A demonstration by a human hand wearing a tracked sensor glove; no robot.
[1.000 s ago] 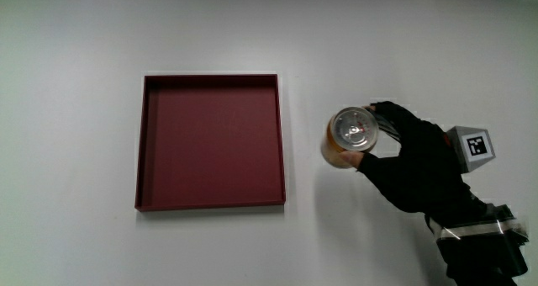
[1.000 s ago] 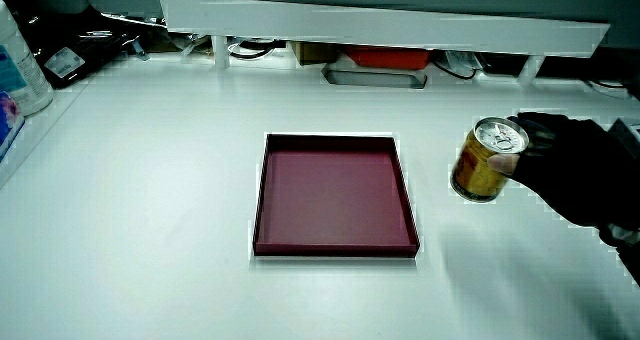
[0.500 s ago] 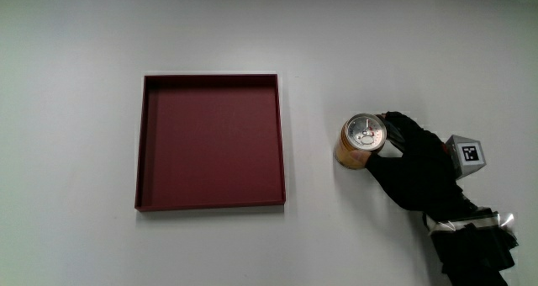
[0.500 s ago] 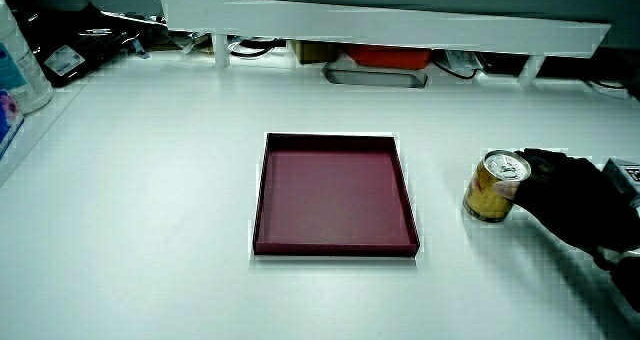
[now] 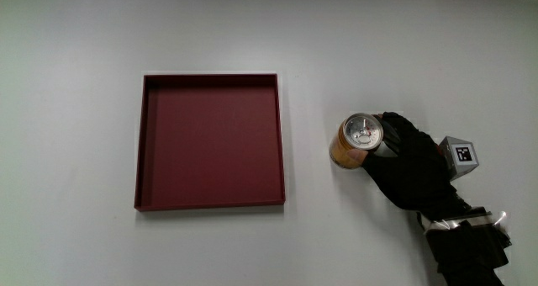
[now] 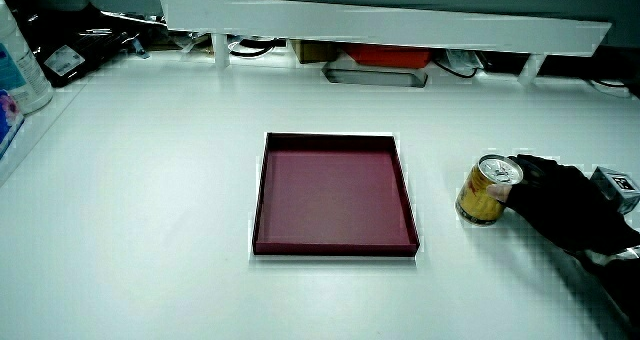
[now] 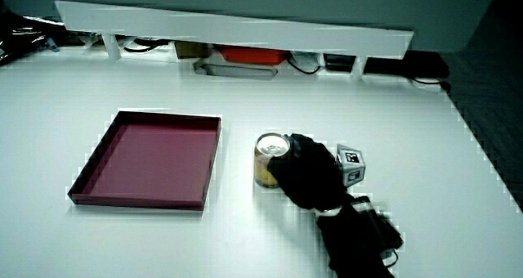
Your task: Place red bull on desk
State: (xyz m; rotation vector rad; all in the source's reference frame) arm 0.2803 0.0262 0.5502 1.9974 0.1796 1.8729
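Observation:
A gold can with a silver top, the Red Bull can [image 5: 356, 140], stands upright on the white desk [image 5: 67, 235] beside the dark red tray [image 5: 210, 140]. It also shows in both side views, as the can [image 6: 483, 189] and the can [image 7: 269, 159]. The gloved hand [image 5: 405, 160] is wrapped around the can's side, fingers curled on it. A patterned cube [image 5: 460, 154] sits on the hand's back. The hand [image 6: 560, 202] and the hand [image 7: 309, 176] keep hold of the can in both side views.
The shallow red tray [image 6: 334, 193] holds nothing. A low white partition [image 6: 380, 25] runs along the table's edge farthest from the person, with boxes and cables under it. A white bottle [image 6: 18, 65] stands at the table's edge in a side view.
The hand brought the can down from above the desk onto its surface beside the tray. Over the last half second it has barely shifted and still grips the can.

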